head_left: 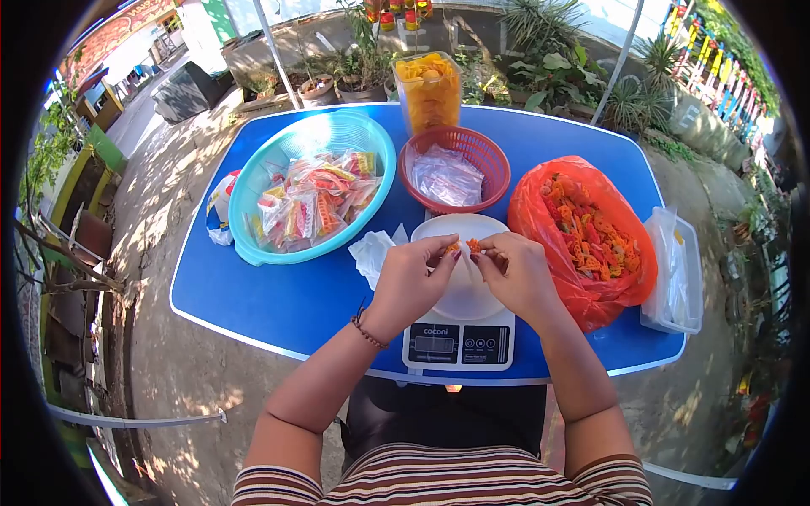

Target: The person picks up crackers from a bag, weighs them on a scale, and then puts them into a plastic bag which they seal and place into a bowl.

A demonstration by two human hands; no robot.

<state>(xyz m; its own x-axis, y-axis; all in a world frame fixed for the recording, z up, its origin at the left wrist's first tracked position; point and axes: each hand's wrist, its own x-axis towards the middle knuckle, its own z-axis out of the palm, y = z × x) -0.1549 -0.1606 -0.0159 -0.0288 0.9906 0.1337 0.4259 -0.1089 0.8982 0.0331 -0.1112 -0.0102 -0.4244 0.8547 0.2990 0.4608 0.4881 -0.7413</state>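
Pinching small orange snack pieces [472,245] between clamped fingertips of left hand [411,282] and right hand [516,274], over round white plate [460,224].

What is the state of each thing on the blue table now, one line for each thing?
left hand: pinches snack pieces over the plate
right hand: pinches snack pieces
red bag: open, full of snacks
teal basket: filled with packed bags
red basket: holds clear bags
tall container: full
scale: carries the plate, display unreadable
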